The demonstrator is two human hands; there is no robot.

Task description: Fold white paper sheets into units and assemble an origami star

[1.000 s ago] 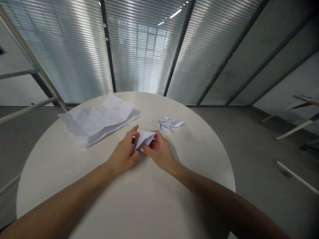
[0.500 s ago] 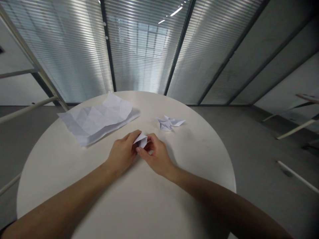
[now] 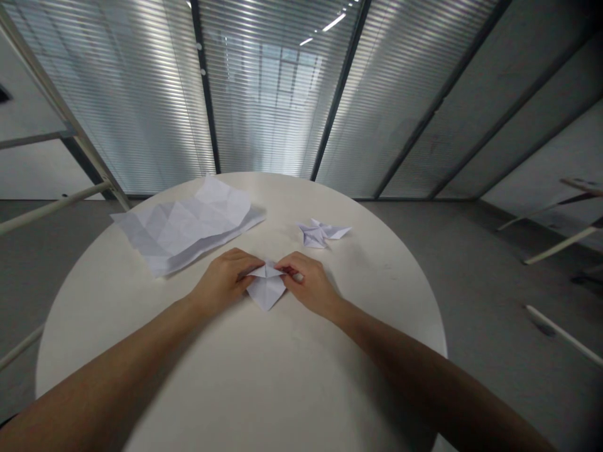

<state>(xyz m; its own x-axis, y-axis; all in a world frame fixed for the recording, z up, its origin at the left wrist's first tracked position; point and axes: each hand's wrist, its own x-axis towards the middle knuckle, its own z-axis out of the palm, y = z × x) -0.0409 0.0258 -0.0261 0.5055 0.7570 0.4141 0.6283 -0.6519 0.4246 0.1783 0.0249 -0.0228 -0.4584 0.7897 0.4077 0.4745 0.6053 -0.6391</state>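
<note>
A small piece of folded white paper [image 3: 266,291] lies over the middle of the round table, one pointed corner towards me and a raised fold across its upper part. My left hand [image 3: 227,274] pinches its left edge, with the fingertips partly behind the paper. At the opposite edge, my right hand [image 3: 308,281] holds the paper between thumb and fingers. Just beyond my right hand rests a folded paper figure [image 3: 323,232] with pointed ends, touched by neither hand.
Creased white paper sheets [image 3: 188,229] spread over the table's back left. The round white table [image 3: 264,389] stands before a glass wall with blinds [image 3: 268,94]. Pale metal bars [image 3: 56,206] are at the left, and furniture legs [image 3: 560,245] at the right.
The folded paper has been opened out flatter, its pointed corner now facing me. My hands have moved apart to its two sides. The paper figure and sheets have stayed put.
</note>
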